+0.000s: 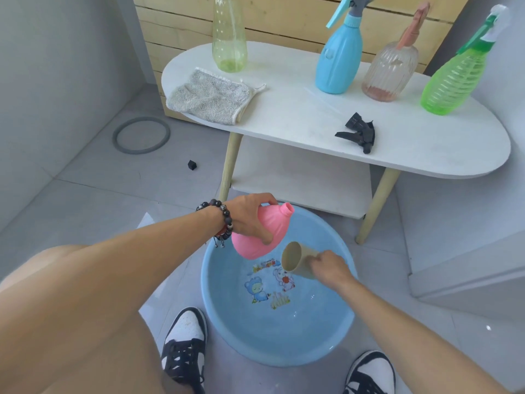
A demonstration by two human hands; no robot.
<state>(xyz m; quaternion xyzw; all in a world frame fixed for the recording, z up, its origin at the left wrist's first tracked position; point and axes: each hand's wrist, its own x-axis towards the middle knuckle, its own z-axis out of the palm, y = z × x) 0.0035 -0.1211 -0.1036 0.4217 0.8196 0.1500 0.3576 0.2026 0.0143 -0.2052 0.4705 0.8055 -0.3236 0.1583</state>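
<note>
Your left hand [247, 220] grips the uncapped pink plastic bottle [267, 237], tilted above the far rim of the round blue plastic basin [284, 345]. The fingers of your right hand [329, 268] clasp the beige cup [295, 260] just beside it. The bottle is probably light, squeezable and slippery when wet: hold its belly.

White table [298, 120]: grey cloth [210, 99] laid at left end; yellow-green bottle [229, 38], blue sprayer [339, 61], clear ribbed sprayer [390, 72], green sprayer [454, 81] stood along back; black trigger head [359, 133] laid in front. Grey ring [166, 135], black cube [192, 165] seen on floor.
</note>
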